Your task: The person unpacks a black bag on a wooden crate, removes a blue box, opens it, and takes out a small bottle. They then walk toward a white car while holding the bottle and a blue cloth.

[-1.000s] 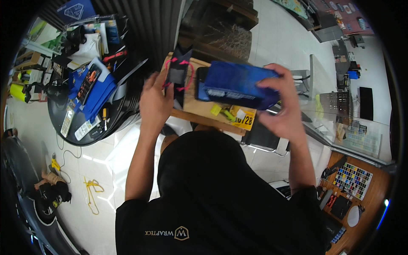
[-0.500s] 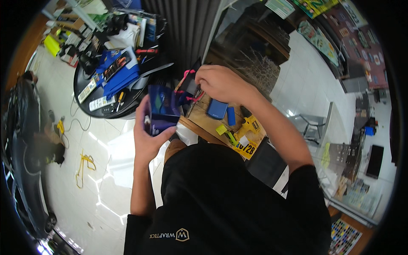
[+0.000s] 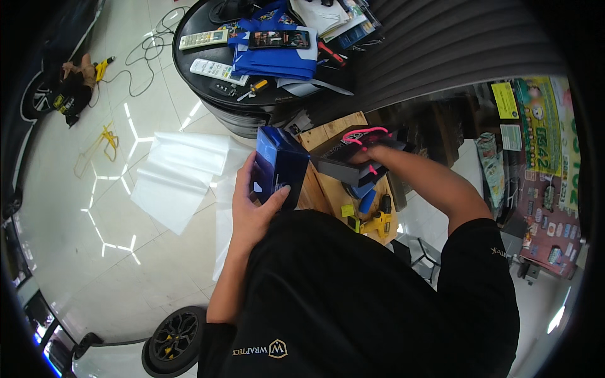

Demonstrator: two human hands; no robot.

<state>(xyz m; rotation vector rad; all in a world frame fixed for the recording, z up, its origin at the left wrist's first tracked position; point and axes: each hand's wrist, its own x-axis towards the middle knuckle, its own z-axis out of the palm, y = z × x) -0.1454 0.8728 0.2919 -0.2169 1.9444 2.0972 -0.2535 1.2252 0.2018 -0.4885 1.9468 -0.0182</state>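
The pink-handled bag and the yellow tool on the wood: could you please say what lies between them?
In the head view, a blue bar and another blue item lie there.

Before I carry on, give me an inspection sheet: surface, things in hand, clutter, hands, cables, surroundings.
Surface: wooden bench, partly covered.
Things in hand: blue box; black bag with pink handles.
Clutter: remotes, phone and blue cloth on black drum; yellow tool on bench.
Hands: left hand grips blue box; right hand reaches into black bag, fingers hidden.
Cables: dark cord looping on floor.
Surroundings: person beside wheel; white sheet on floor.
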